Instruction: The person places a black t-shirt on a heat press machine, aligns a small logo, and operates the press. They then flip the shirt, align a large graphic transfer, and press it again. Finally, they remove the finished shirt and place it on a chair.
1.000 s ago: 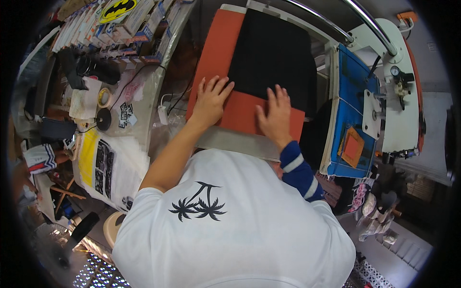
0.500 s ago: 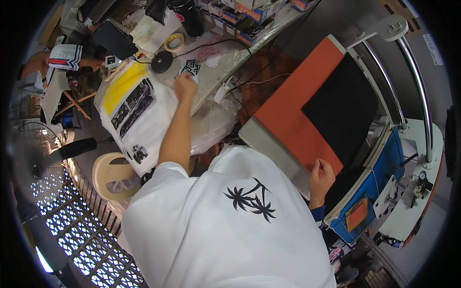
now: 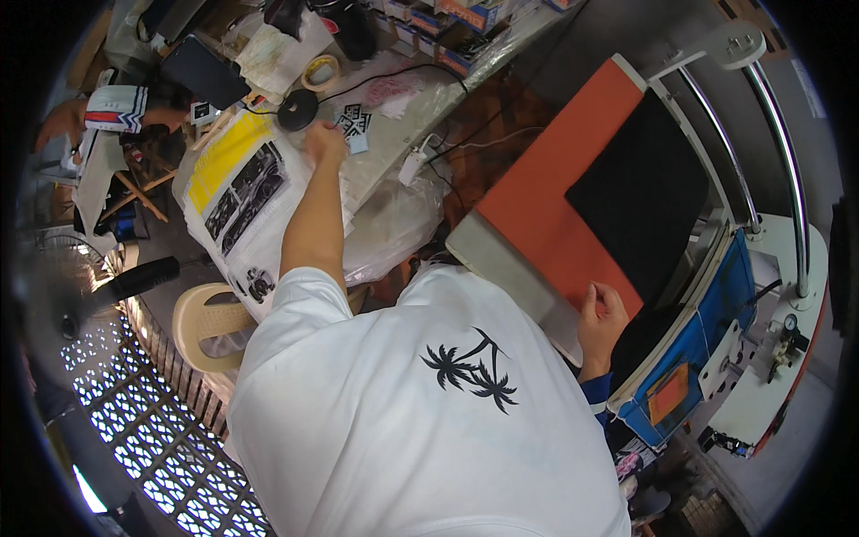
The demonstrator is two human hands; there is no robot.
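Black-and-white stickers (image 3: 355, 120) beside left hand (image 3: 326, 144)

Free room lies over the orange pad (image 3: 537, 188); chrome rods (image 3: 793, 170) obstruct its right, their height uncertain.

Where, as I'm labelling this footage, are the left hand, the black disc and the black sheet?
Left hand (image 3: 326, 145), head view: back of hand.
Black disc (image 3: 297, 109), head view: middle of top face.
Black sheet (image 3: 641, 193), head view: middle of upper face.
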